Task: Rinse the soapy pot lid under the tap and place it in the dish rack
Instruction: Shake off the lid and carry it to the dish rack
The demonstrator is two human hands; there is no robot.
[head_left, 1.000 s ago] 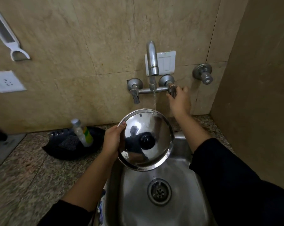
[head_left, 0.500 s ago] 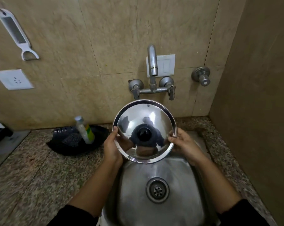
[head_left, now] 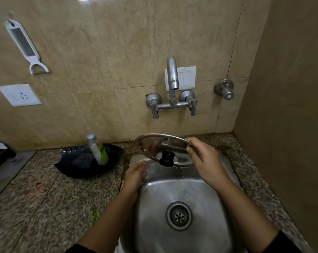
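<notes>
A shiny steel pot lid [head_left: 154,147] with a black knob [head_left: 166,158] hangs nearly flat over the back of the steel sink [head_left: 200,201], knob facing down toward me. My right hand [head_left: 205,159] grips its right rim. My left hand [head_left: 136,173] is off the lid, lower at the sink's left edge, fingers loosely curled and holding nothing. The wall tap [head_left: 172,75] stands above; no water runs from it. No dish rack is in view.
A black tray [head_left: 70,164] with a small bottle [head_left: 98,149] and a scrubber sits on the speckled counter left of the sink. A peeler [head_left: 24,46] and a socket [head_left: 19,94] are on the tiled wall. A brown side wall [head_left: 286,106] closes the right.
The water has stopped. My right hand left the tap handle and took the lid's right rim; my left hand let go. The lid tipped from facing me to nearly flat and moved lower.
</notes>
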